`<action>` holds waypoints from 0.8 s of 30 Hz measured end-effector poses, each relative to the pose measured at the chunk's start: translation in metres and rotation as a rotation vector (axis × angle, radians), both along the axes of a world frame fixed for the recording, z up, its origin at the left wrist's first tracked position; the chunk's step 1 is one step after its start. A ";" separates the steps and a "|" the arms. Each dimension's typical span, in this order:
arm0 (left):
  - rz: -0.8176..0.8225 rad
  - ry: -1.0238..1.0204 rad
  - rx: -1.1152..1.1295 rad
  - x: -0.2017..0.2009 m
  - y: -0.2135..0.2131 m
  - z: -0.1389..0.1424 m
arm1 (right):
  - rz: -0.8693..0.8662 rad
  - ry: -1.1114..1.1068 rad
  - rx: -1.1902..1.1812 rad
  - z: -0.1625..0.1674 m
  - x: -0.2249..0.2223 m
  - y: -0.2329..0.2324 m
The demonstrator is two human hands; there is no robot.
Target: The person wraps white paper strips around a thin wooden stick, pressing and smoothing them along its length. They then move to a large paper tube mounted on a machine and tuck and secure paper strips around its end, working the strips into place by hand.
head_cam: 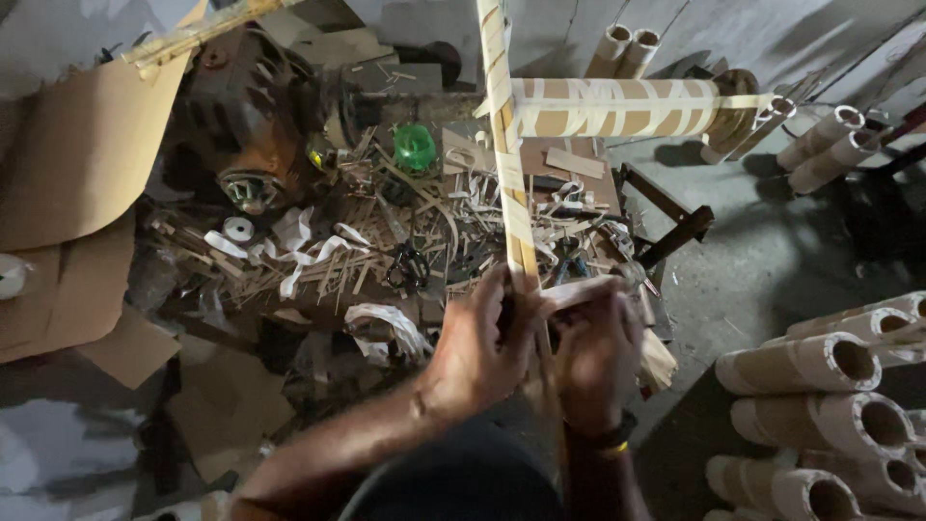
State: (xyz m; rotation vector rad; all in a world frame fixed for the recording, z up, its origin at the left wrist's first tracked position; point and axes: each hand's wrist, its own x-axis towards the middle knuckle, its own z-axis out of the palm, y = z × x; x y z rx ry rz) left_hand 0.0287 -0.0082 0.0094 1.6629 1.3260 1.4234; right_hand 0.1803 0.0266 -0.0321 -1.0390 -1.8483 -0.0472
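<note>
Both hands meet at the lower end of a long, thin bundle of sticks (509, 183) bound with pale tape, which runs from them straight up the middle of the view, across a cardboard tube (617, 107) wrapped in the same tape and lying crosswise at the top. The left hand (479, 340) is closed around the bundle, and the right hand (596, 347) pinches a loose strip of tape (579, 290) drawn sideways off it, so the step in hand looks like binding the bundle's lower end. The next turn would seem to call for a steady left grip while the strip is kept taut and laid flat. Below the bundle lies a heap of wood scraps and tape offcuts (328, 256), with black scissors (409, 264) among them (handles toward the person) and a small roll of tape (237, 229) farther left. A green plastic jar (415, 147) stands near the tube. Plain brown cardboard sheets (72, 164), unprinted as far as can be told, cover the left side, and more bare cardboard tubes (820, 362) are stacked at the lower right, open ends facing out.
</note>
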 end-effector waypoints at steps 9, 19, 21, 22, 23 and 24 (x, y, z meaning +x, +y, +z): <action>-0.017 -0.042 -0.166 -0.011 -0.009 0.014 | 0.316 0.956 -0.637 0.003 -0.001 -0.017; -0.055 -0.047 -0.032 -0.015 -0.004 0.030 | 0.227 0.182 -0.061 -0.007 0.019 -0.022; -0.067 -0.021 -0.054 -0.017 -0.005 0.029 | 0.033 0.034 -0.074 -0.001 0.020 -0.029; -0.084 -0.019 -0.038 -0.018 -0.006 0.028 | 0.054 0.084 -0.118 0.003 0.019 -0.030; -0.100 -0.012 -0.014 -0.020 -0.005 0.026 | 0.079 0.140 -0.154 0.006 0.017 -0.029; -0.116 -0.001 0.012 -0.020 -0.005 0.025 | 0.105 0.199 -0.188 0.009 0.014 -0.028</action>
